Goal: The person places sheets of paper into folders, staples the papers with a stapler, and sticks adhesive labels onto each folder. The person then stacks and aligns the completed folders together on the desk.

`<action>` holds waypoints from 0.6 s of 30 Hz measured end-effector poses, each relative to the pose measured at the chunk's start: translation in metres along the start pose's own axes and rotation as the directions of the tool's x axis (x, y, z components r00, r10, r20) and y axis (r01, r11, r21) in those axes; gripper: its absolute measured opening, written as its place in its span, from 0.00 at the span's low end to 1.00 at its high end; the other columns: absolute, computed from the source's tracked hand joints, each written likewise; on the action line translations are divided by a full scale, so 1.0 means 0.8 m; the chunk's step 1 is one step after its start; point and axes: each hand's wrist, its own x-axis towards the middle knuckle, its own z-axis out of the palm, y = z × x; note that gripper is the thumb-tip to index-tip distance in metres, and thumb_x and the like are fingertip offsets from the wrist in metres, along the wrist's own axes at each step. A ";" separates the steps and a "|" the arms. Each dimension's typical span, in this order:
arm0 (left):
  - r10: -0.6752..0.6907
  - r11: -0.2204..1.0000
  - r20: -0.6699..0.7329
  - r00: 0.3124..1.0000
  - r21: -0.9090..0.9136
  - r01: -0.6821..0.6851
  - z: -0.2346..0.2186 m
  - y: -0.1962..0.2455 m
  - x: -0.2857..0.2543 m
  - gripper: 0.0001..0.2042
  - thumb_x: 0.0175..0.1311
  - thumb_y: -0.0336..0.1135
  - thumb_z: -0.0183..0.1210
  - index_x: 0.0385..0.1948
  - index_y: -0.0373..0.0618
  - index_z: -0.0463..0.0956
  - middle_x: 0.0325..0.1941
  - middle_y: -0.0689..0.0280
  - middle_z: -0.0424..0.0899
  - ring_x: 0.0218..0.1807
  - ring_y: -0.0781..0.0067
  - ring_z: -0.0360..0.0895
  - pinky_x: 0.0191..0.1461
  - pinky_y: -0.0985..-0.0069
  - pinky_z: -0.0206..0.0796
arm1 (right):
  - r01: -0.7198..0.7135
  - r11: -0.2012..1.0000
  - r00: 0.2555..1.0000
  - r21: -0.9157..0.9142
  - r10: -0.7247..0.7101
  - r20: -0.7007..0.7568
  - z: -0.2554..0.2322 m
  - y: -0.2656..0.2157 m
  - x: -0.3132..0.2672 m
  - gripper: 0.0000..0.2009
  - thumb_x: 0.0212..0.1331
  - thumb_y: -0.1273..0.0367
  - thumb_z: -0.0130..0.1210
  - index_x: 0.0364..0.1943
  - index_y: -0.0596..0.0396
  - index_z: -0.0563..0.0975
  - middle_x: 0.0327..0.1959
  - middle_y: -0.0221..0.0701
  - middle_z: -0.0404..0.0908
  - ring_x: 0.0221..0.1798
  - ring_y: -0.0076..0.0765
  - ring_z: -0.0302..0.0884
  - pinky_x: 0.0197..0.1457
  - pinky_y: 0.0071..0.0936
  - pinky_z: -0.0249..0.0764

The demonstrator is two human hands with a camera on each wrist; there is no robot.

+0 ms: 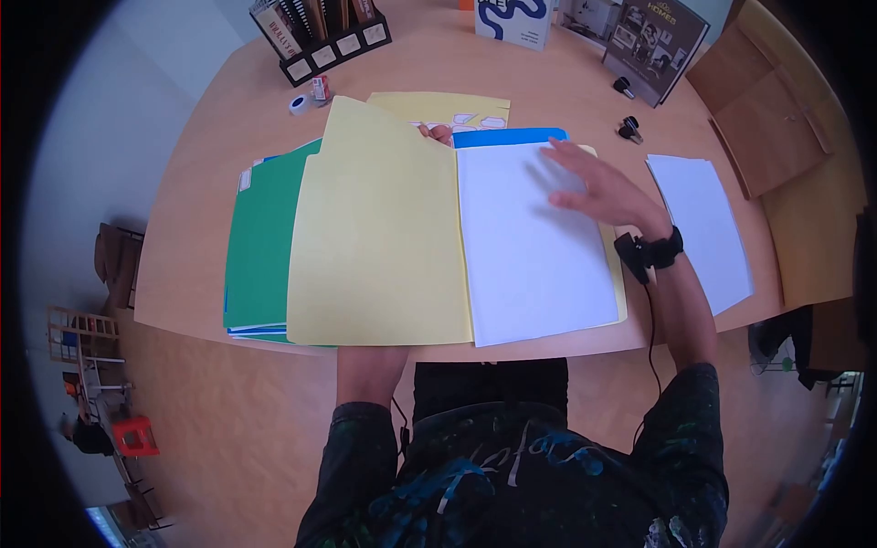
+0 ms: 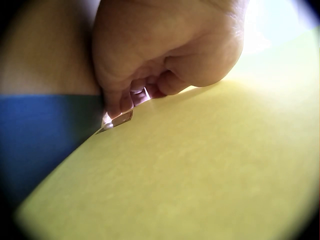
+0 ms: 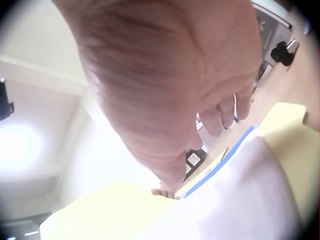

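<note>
A yellow folder [image 1: 379, 237] lies open near the table's front edge, its left flap raised over the left forearm. White paper [image 1: 539, 247] covers its right side, with a blue strip [image 1: 512, 138] showing behind the paper's top edge. My left hand [image 2: 165, 50] reaches behind the flap, mostly hidden in the head view; its curled fingers grip the folder at its top edge. Above the upper part of the paper is my right hand [image 1: 598, 187], fingers spread and holding nothing. Green and blue folders [image 1: 265, 242] are stacked partly under the flap at the left.
A yellow sheet with labels [image 1: 466, 110] lies behind the folder. A white paper stack [image 1: 703, 228] is at the right, before a cardboard box [image 1: 804, 183]. Two black clips [image 1: 629, 130], a tape roll [image 1: 299, 105], upright books [image 1: 653, 46] and a black organizer [image 1: 333, 55] stand farther back.
</note>
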 end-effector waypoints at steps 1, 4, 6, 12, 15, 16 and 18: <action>-0.002 1.000 -0.003 1.000 0.013 0.002 -0.001 0.003 -0.005 0.18 0.75 0.45 0.53 0.56 0.43 0.73 0.65 0.55 0.76 0.73 0.58 0.68 0.75 0.60 0.62 | 0.033 0.992 0.995 -0.120 -0.022 0.093 0.014 -0.006 -0.006 0.42 0.62 0.41 0.58 0.75 0.50 0.62 0.79 0.47 0.55 0.83 0.54 0.43 0.82 0.46 0.46; -0.013 0.999 -0.015 1.000 0.047 0.013 -0.002 0.005 -0.023 0.18 0.75 0.46 0.53 0.56 0.42 0.73 0.65 0.55 0.76 0.73 0.58 0.68 0.75 0.60 0.62 | 0.081 0.955 0.981 -0.285 -0.026 0.192 0.038 -0.005 -0.017 0.45 0.62 0.36 0.53 0.77 0.47 0.60 0.81 0.47 0.49 0.84 0.54 0.37 0.84 0.46 0.39; -0.023 0.997 -0.021 1.000 0.069 0.025 -0.003 0.006 -0.035 0.18 0.75 0.46 0.53 0.57 0.42 0.73 0.65 0.55 0.76 0.73 0.58 0.68 0.75 0.60 0.62 | 0.083 0.939 0.981 -0.333 -0.017 0.196 0.042 -0.004 -0.019 0.46 0.62 0.34 0.51 0.77 0.47 0.59 0.81 0.46 0.47 0.84 0.53 0.36 0.85 0.46 0.37; -0.037 0.990 -0.046 0.998 0.136 0.043 -0.005 0.015 -0.071 0.19 0.75 0.46 0.53 0.57 0.42 0.73 0.66 0.55 0.75 0.73 0.58 0.68 0.75 0.60 0.63 | 0.056 0.953 0.984 -0.296 -0.003 0.176 0.044 0.001 -0.021 0.46 0.60 0.33 0.51 0.77 0.44 0.60 0.82 0.44 0.46 0.85 0.52 0.35 0.85 0.49 0.33; -0.051 0.983 -0.056 0.997 0.173 0.060 -0.008 0.017 -0.091 0.19 0.75 0.46 0.53 0.57 0.42 0.73 0.66 0.55 0.75 0.73 0.58 0.68 0.75 0.60 0.63 | 0.009 0.951 0.988 -0.309 0.038 0.147 0.049 -0.001 -0.021 0.46 0.60 0.33 0.52 0.77 0.42 0.60 0.82 0.43 0.46 0.85 0.51 0.35 0.85 0.50 0.31; -0.056 0.980 -0.057 0.997 0.186 0.065 -0.008 0.018 -0.098 0.19 0.75 0.46 0.53 0.58 0.42 0.73 0.66 0.55 0.75 0.73 0.58 0.68 0.75 0.60 0.63 | 0.006 0.948 0.989 -0.317 0.041 0.144 0.049 -0.003 -0.022 0.46 0.60 0.33 0.52 0.77 0.42 0.60 0.82 0.42 0.46 0.85 0.51 0.34 0.85 0.50 0.31; -0.061 0.975 -0.058 0.996 0.209 0.072 -0.008 0.020 -0.111 0.19 0.75 0.46 0.53 0.58 0.42 0.73 0.66 0.55 0.75 0.73 0.58 0.68 0.75 0.60 0.63 | 0.002 0.946 0.989 -0.325 0.046 0.140 0.050 -0.004 -0.023 0.45 0.60 0.33 0.52 0.77 0.42 0.60 0.82 0.41 0.46 0.85 0.50 0.34 0.84 0.51 0.30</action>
